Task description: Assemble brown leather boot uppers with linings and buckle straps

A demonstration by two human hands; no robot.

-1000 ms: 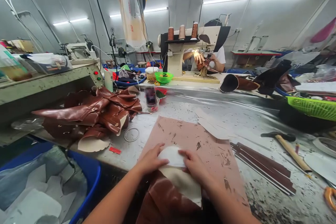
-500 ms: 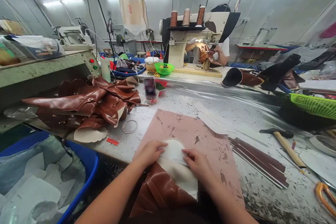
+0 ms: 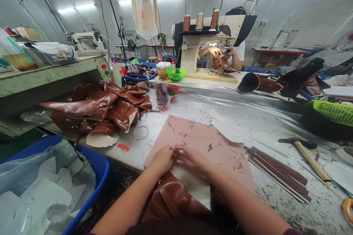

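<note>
A brown leather boot upper (image 3: 167, 198) lies at the table's near edge, its pale lining (image 3: 193, 181) facing up. My left hand (image 3: 164, 158) is closed at the upper left rim of this lining, its fingertips pinched together. My right hand (image 3: 194, 159) reaches across the top of the lining, and its thumb and forefinger meet the left fingertips. Whatever lies between the right fingers is hidden. The two hands cover most of the rounded white end of the piece. Beneath it is a pinkish work mat (image 3: 190, 128) with dark marks.
Brown leather uppers (image 3: 110, 102) are heaped at left, above a blue bin (image 3: 103, 172) of white scraps. A hammer (image 3: 311, 159) and dark leather strips (image 3: 278, 170) lie at right. Behind, a co-worker's hands (image 3: 215, 50) work at a sewing machine (image 3: 190, 55).
My right hand has moved left across the white end, from its right edge to my left fingertips. The left hand stays at the left edge. The view has shifted slightly.
</note>
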